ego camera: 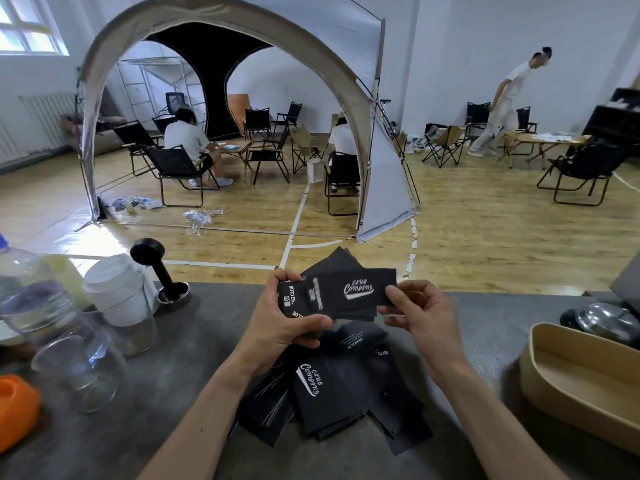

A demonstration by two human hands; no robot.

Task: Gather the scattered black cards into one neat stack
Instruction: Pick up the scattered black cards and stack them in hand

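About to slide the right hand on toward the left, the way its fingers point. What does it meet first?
Likely the left hand: the right hand pinches the held cards, whose far end the left hand grips. Depth is uncertain.

- held cards (341,294): black, white print, uneven fanned bunch raised above the table; topmost lies lengthwise, script logo facing up, other edges and corners stick out behind and left
- loose cards (332,386): black, scattered flat on the grey table below the held bunch, overlapping at mixed angles; one shows a white script logo, some show small white text, one small pile at left shows white edges
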